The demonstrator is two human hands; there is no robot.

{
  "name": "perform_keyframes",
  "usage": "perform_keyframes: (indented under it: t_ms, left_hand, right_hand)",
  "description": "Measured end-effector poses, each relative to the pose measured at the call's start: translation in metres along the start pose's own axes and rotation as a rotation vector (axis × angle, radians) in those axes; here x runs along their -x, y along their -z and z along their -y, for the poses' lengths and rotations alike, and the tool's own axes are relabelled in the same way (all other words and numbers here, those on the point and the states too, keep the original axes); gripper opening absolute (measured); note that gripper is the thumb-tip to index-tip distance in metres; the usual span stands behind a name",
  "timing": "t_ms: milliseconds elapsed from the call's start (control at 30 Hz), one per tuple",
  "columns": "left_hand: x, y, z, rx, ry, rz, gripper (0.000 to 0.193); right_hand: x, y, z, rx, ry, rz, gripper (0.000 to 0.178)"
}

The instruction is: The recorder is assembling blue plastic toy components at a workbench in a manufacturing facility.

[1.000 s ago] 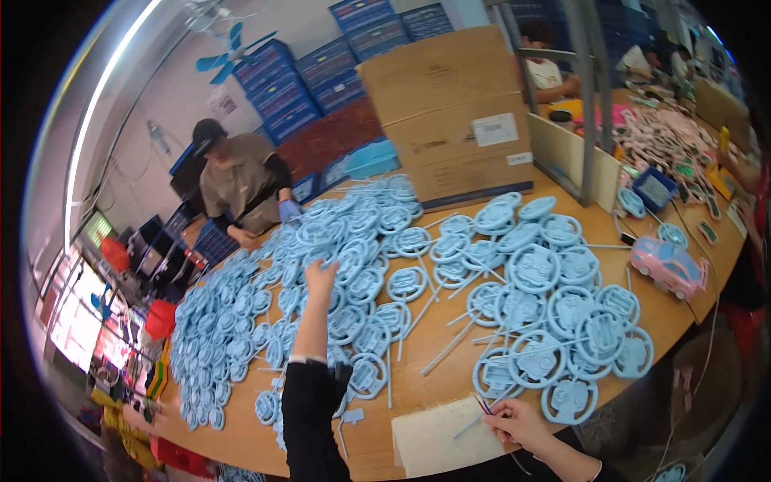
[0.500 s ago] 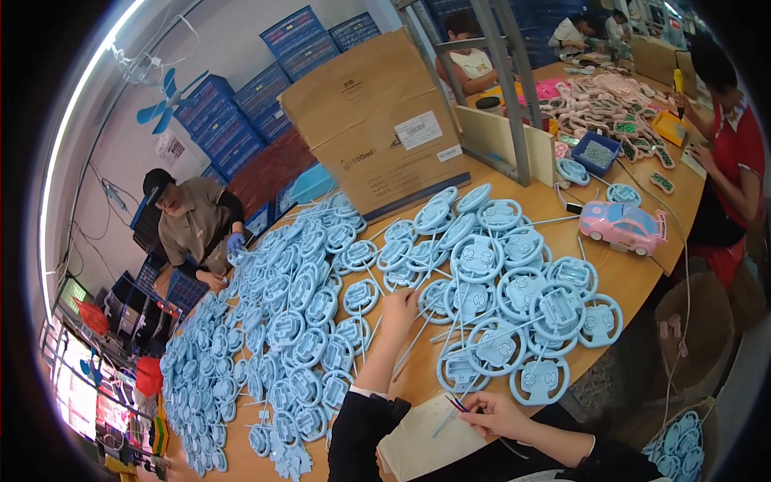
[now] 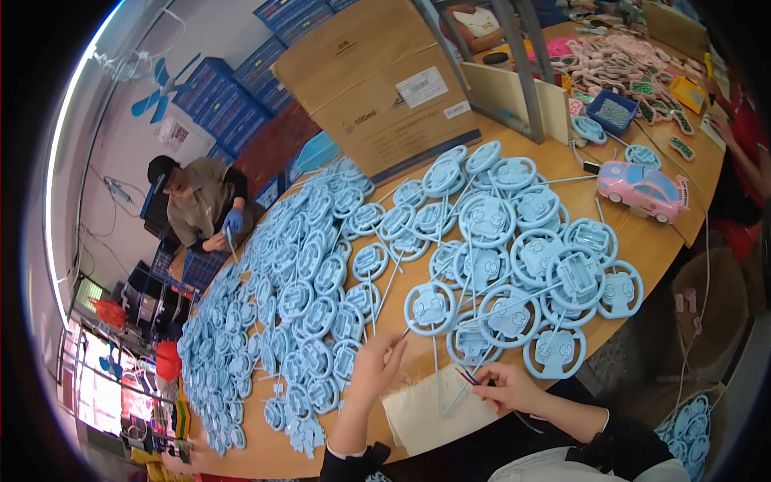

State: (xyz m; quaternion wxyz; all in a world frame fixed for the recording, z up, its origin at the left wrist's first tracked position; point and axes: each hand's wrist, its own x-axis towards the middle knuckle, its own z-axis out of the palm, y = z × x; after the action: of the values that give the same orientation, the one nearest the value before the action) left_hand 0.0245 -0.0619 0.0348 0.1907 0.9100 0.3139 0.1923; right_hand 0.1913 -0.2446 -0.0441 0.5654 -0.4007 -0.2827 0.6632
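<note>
My left hand [image 3: 379, 365] is closed at the lower left rim of a light blue toy steering wheel [image 3: 430, 308]. A thin pale blue strip [image 3: 438, 373] hangs below that wheel. The fingertips are partly hidden, so the exact grip is hard to see. My right hand [image 3: 504, 389] pinches a slim dark cable-like piece with thin split tips [image 3: 466, 375], just above a cream sheet [image 3: 414, 422] at the table's near edge. Too little of this piece shows to tell its kind. Many more blue steering wheels [image 3: 507, 313] with thin strips lie in front of both hands.
A large heap of blue wheels [image 3: 297, 297] covers the table's left side. Behind stands a cardboard box [image 3: 377, 96]. At the right sit a pink toy car [image 3: 638, 190] and a blue bin [image 3: 612, 111]. A co-worker with a blue glove [image 3: 234, 219] works beyond the heap.
My left hand has drawn back from the pile toward me, with a steering wheel now at its fingertips. My right hand still pinches the dark piece. The whole view has shifted slightly.
</note>
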Motion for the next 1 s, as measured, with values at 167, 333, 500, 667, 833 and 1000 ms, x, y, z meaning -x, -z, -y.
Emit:
perform_keyframes:
  t_ms: [167,333,500,667,833,1000]
  left_hand:
    - [-0.040,-0.019,0.030,-0.266,-0.356,0.135,0.052]
    - [-0.050,-0.016,0.032,-0.230,-0.433,0.518,0.083]
    - [-0.021,-0.004,0.043,-0.077,-0.375,0.709,0.087]
    - [0.024,0.010,0.056,0.064,-0.403,0.571,0.059]
    - [0.067,0.012,0.043,-0.209,-0.329,0.380,0.056]
    - [0.079,-0.004,0.068,-0.378,-0.426,0.185,0.052]
  right_hand:
    - [-0.003,-0.004,-0.007,-0.014,0.017,-0.025,0.015]
    - [0.006,-0.006,-0.003,-0.041,0.027,-0.035,0.015]
    - [0.005,-0.003,-0.007,-0.030,0.024,-0.045,0.015]
    - [0.001,-0.001,-0.007,-0.002,0.015,-0.021,0.016]
    - [-0.001,-0.001,-0.004,0.009,-0.030,-0.039,0.015]
    - [0.009,-0.003,0.000,-0.092,0.108,-0.078,0.009]
